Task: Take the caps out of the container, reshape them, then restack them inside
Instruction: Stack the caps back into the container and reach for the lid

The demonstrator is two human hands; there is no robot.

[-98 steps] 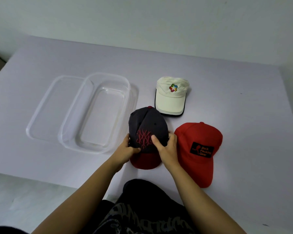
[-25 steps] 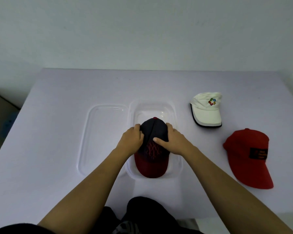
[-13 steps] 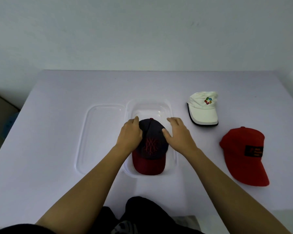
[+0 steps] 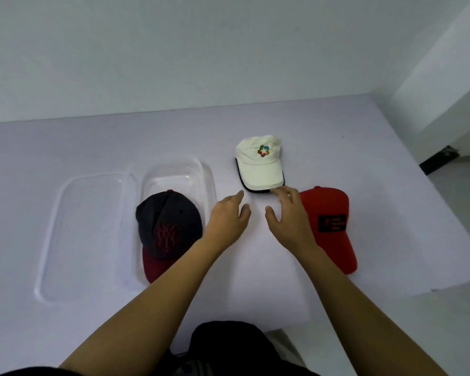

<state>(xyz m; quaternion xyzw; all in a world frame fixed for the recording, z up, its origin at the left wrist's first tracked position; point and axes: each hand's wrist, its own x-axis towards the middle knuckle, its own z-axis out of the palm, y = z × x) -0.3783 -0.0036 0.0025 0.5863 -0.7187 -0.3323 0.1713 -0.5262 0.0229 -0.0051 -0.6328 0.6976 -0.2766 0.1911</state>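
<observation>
While the dark navy fabric cap [image 4: 168, 226] with a maroon brim is lying inside the clear rectangular plastic container [image 4: 174, 165], brim pointing near, both bare hands are hovering to its right over the pale lilac table [image 4: 65, 147]. The left hand [image 4: 228, 218] is hanging loose, fingers relaxed, gripping nothing. The right hand [image 4: 288, 213] is spreading wide and empty, its fingertips [image 4: 278, 190] at the near brim edge of the cream fabric cap [image 4: 259, 164] with a multicoloured logo; contact is unclear. A bright red fabric cap [image 4: 329, 221] with a black patch is lying just right of that hand. A clear flat plastic lid [image 4: 84, 234] is lying beside the container's left side.
</observation>
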